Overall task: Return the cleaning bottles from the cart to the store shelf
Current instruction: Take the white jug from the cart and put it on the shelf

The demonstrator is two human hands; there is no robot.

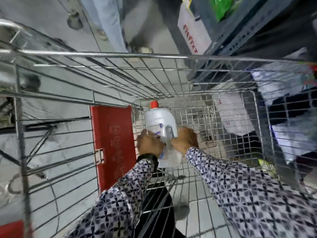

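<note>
- Two patterned sleeves [248, 191] enter from 6 o'clock, one per arm, both reaching down into one wire cart [171, 57].
- Left hand [149, 143] sits at the 9 o'clock side of the one bottle [159, 120] in view; a dark band shows at that wrist. Fingers curl in against the bottle's flank, touching it.
- Right hand [185, 140] sits at the 3 o'clock side of the same bottle, fingers closed around the grey handle [169, 133] on the bottle's upper face.
- Bottle: one, white translucent jug, one red cap [154, 104]. Cap points toward 12 o'clock, base toward 6 o'clock, so it lies tilted rather than upright. It sits between the two hands, inside the cart basket near the basket's 9 o'clock wall.
- Whether the jug's base rests on the basket floor or is lifted clear: cannot tell, motion blur.
- One red flap panel [112, 143] stands just beside the bottle at 9 o'clock, part of the cart's seat section.
- Store shelf [240, 40], dark metal, runs across 1 to 3 o'clock beyond the cart rim. One white box with red lettering [193, 31] and one green packet [221, 7] sit there; pale packs [283, 86] lower down are too blurred to count.
- Grey tiled floor [51, 23] shows through the wire at 10 to 12 o'clock.
</note>
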